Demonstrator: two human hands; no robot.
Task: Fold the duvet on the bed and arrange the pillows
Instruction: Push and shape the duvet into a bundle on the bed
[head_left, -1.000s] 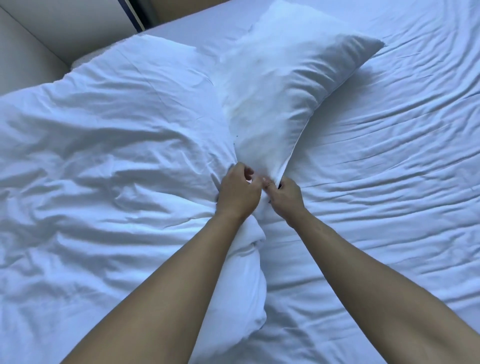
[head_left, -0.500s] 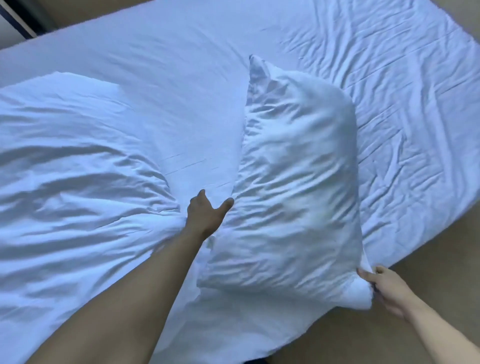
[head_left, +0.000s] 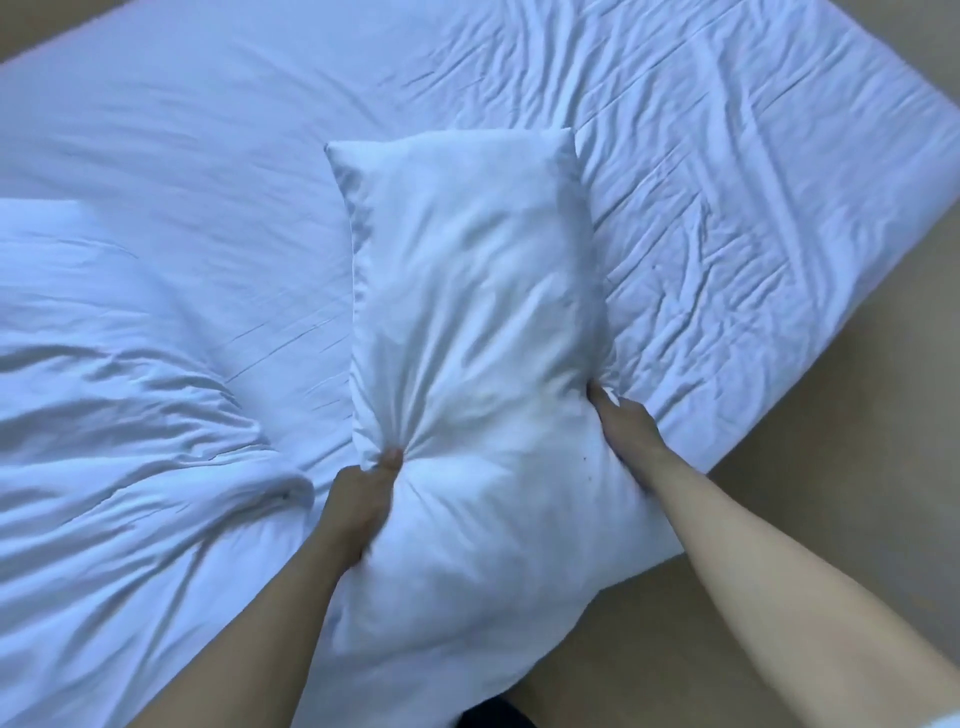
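1. Head view, looking down: a white pillow lies lengthwise away from the person, in the middle of the picture, over the near edge of the bed. Its far end rests over the sheet; its near end overhangs the edge toward the person.
2. The left hand grips the pillow's left side near its lower half. The thumb presses into the fabric, and creases radiate from that spot; the other fingers are tucked behind the pillow and hidden.
3. The right hand holds the pillow's right side at about the same level. Its fingers curl round the edge and sink into the filling; the fingertips are mostly hidden by the fabric.
4. Both forearms reach in from the bottom of the picture, one on each side of the pillow.
5. The duvet, white and rumpled, lies heaped on the left part of the bed. Its nearest fold lies just beside the left hand; whether it touches the pillow cannot be told.
6. The fitted sheet on the bed is wrinkled, most heavily to the right of the pillow.
7. A tan floor shows beyond the bed's right and near edges, and below the pillow's overhanging end.
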